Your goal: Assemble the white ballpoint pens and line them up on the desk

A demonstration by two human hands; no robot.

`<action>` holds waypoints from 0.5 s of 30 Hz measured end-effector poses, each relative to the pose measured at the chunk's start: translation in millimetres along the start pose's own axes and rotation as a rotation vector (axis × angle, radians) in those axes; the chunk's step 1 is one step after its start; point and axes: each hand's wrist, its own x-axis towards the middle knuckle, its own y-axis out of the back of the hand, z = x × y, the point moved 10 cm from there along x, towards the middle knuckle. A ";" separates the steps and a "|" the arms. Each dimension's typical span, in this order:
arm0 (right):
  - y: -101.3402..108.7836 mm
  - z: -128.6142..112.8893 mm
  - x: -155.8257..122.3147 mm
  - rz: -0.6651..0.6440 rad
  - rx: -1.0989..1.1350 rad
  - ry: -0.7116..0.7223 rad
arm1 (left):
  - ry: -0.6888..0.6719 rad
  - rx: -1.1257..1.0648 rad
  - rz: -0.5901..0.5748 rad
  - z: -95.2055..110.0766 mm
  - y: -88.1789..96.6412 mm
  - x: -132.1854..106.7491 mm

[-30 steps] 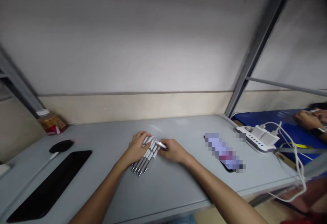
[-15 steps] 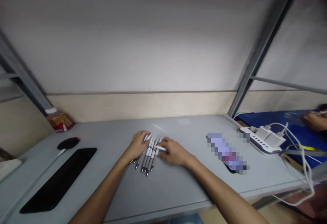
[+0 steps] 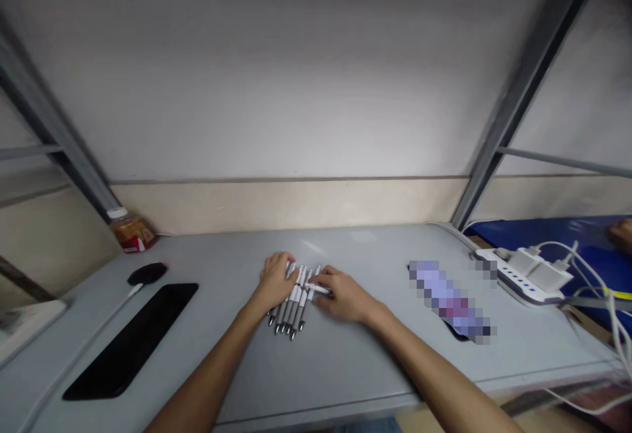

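Several white pens with grey grips and silver tips lie side by side on the desk, tips toward me. My left hand is curled over the left side of the bunch, with the thumb across the pens' upper parts. From the right, my right hand pinches a single white pen between thumb and fingers. That pen lies crosswise over the upper right of the bunch, and its far end is hidden in my hand.
On the grey desk lie a black pad, a round black charger and a blurred-out phone. A jar stands back left. At right is a power strip with cables; another person's hand shows beyond.
The view has swung slightly left. My left hand has closed further over the pens, which sit closer together. My right hand keeps its crosswise pen.
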 end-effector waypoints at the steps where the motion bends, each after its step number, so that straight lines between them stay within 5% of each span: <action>1: 0.4 0.0 -0.1 0.004 0.005 -0.003 | -0.006 0.001 -0.011 1.0 -1.0 -0.5; 8: -0.5 -3.2 0.6 -0.010 -0.026 0.013 | 0.001 0.060 -0.072 4.0 -3.6 -0.7; 15: -2.7 -4.6 -2.3 -0.034 -0.061 0.024 | 0.036 0.125 0.044 -6.1 2.2 -0.8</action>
